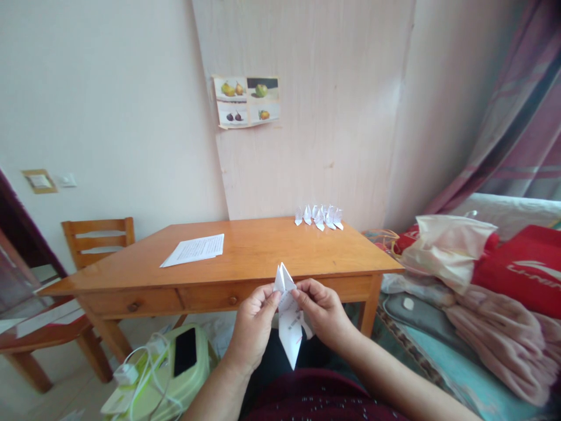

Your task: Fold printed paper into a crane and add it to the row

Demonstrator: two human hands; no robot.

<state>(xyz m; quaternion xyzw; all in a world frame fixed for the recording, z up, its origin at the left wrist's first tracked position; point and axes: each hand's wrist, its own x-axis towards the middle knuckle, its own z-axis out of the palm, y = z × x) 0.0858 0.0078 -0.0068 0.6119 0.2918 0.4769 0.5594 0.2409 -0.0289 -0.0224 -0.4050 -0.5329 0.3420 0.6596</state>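
A white folded paper figure with some print on it is held up in front of the table's near edge. Its long point hangs down, and two narrow tips stand up at the top. My left hand pinches its left side between thumb and fingers. On the other side, my right hand grips the right edge in the same way, thumb in front. Several folded paper figures stand grouped at the far right of the wooden table. A stack of printed sheets lies at the left on the tabletop.
Below the table at left, a green stool carries a black phone and white charger cables. A wooden chair stands at the left. Right of the table, a bed holds a red bag and a pink blanket.
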